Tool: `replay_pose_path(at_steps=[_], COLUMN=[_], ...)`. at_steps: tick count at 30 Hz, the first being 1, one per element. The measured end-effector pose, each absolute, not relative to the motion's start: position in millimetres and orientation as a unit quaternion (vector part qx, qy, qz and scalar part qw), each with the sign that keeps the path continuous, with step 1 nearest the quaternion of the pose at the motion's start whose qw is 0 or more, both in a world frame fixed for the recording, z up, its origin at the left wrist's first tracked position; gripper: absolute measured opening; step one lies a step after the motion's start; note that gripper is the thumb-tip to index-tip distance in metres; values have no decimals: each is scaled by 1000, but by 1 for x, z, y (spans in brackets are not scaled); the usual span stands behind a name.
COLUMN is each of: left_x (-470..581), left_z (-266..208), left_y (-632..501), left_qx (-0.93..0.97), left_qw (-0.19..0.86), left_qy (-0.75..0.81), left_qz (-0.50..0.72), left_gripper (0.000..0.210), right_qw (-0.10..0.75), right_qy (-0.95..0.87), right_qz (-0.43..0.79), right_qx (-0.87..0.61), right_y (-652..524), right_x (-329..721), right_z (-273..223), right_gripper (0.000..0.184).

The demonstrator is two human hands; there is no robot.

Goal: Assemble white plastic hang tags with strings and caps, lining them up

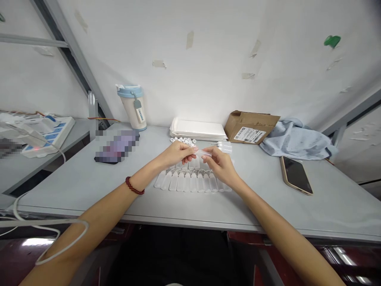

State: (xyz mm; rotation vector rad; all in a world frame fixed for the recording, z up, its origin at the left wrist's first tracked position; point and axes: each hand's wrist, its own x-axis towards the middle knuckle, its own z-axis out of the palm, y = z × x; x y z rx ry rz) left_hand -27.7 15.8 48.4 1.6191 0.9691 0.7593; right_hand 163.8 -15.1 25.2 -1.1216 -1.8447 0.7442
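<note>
Your left hand (pixel 177 154) and right hand (pixel 220 162) pinch a slim, translucent plastic piece (pixel 204 153) between them above the grey table (pixel 145 204), its long axis roughly parallel to the front edge.

Looks like a small workshop, bench-assembly type. Evidence: grey desk (pixel 143 204) against a scuffed white wall (pixel 214 79) with old tape (pixel 189 40) on it, bare metal frame (pixel 71 45) at the side. Clear vials (pixel 192 182) lined up in a row, loose white caps (pixel 184 140) piled behind, shipping-labelled carton (pixel 248 127) at the back. Personal stuff shares the surface: tumbler (pixel 132 107), phone (pixel 297 175), cloth (pixel 297 139). Second work surface (pixel 35 167) on the left, with a power strip (pixel 55 137), probably; cut off by the edge.
</note>
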Motion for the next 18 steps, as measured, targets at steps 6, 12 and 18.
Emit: replay_pose_path(at_steps=[6, 12, 18], left_x=[-27, -25, -23], left_z=[48, 50, 45], left_y=[13, 10, 13], left_qx=[717, 710, 677], left_qw=[485, 495, 539], left_qy=[365, 347, 376], left_qz=[343, 362, 331], left_gripper=[33, 29, 47], right_qw=[424, 438, 460], right_qy=[-682, -648, -652], right_qz=[396, 447, 417], right_qx=[-444, -434, -436], right_y=[-16, -14, -17], right_x=[165, 166, 164], right_z=[34, 36, 36], right_gripper=[30, 33, 35])
